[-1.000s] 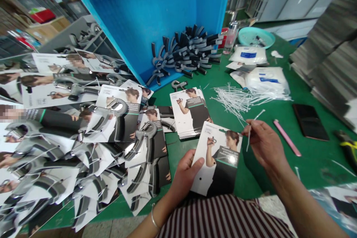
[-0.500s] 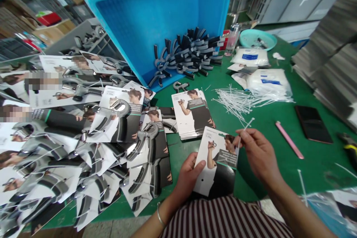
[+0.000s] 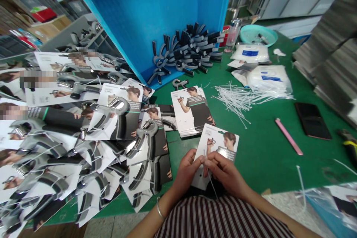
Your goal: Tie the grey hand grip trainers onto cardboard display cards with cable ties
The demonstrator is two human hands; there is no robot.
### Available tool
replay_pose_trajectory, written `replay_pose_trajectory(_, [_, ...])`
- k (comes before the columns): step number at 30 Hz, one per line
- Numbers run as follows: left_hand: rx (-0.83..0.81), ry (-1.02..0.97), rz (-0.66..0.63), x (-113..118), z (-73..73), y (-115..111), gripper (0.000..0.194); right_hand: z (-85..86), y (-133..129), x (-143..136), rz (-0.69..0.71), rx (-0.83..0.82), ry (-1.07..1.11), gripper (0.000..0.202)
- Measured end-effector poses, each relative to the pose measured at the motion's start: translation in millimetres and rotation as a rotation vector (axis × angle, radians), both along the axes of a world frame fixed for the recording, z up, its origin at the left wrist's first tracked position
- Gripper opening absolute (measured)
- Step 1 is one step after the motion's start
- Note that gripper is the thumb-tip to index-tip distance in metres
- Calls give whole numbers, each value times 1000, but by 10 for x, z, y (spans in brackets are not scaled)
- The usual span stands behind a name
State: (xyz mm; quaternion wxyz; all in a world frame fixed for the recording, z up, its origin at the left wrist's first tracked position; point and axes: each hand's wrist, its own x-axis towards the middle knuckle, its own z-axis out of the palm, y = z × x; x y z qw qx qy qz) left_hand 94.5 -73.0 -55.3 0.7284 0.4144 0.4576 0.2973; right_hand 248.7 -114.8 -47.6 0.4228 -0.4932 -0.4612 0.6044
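Note:
Low in front of my body, a printed backing card (image 3: 201, 148) is gripped along its left edge by my left hand (image 3: 187, 171). My right hand (image 3: 224, 173) pinches a thin white zip tie (image 3: 212, 183) over the card's face, and its fingertips meet my left thumb there. Whether the tie passes through a hole in the card is hidden by my fingers. Just beyond lies a stack of similar cards (image 3: 192, 113). A loose pile of white zip ties (image 3: 232, 98) is spread farther right.
Carded hand grips (image 3: 111, 113) heap up on the left. A tipped blue crate (image 3: 167, 3) holds bare hand grips (image 3: 189, 48) at the back. A pink stick (image 3: 288, 136), a phone (image 3: 312, 121) and pliers (image 3: 348, 143) lie right. Plastic bags (image 3: 267, 78) sit behind the ties.
My right hand has moved left and down with the zip tie, from the card's upper right edge to its middle, beside my left thumb. The left hand still holds the card.

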Motion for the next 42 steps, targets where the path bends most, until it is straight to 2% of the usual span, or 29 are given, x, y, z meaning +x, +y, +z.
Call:
replay_pose_trajectory(6, [11, -7, 4, 2, -47, 5, 26, 39, -8, -27, 18, 21, -33, 25])
replay_pose_trajectory(13, [-31, -58, -5, 1, -75, 2, 30, 38, -126, -156, 152, 100, -87, 26])
replay_pose_trajectory(15, [-20, -37, -10, -2, -77, -2, 30, 22, -124, -157, 152, 97, -85, 26])
replay_pose_trajectory(18, [19, 38, -21, -9, -79, -9, 31, 24, -20, -18, 28, 55, -82, 25])
replay_pose_trajectory(21, [50, 79, -11, -23, -68, -10, 31, 61, 179, 295, -230, 18, -29, 19])
replay_pose_trajectory(24, [14, 57, 29, -48, -28, 11, 31, 94, 349, 661, -523, 41, 108, 15])
replay_pose_trajectory(27, [-41, -7, 104, -76, 41, 52, 32, 72, 390, 909, -679, 20, 222, 14])
replay_pose_trajectory(30, [-41, -48, 145, -98, 131, 105, 33, -3, 333, 963, -683, -43, 285, 16])
replay_pose_trajectory(34, [-38, -68, 115, -124, 269, 167, 33, -27, 300, 852, -642, -97, 310, 19])
replay_pose_trajectory(39, [29, -73, 158, -155, 372, 189, 30, 205, 422, 773, -593, 20, 232, 15])
replay_pose_trajectory(42, [75, 0, 152, -210, 403, 231, 30, 376, 490, 801, -623, 137, 177, 9])
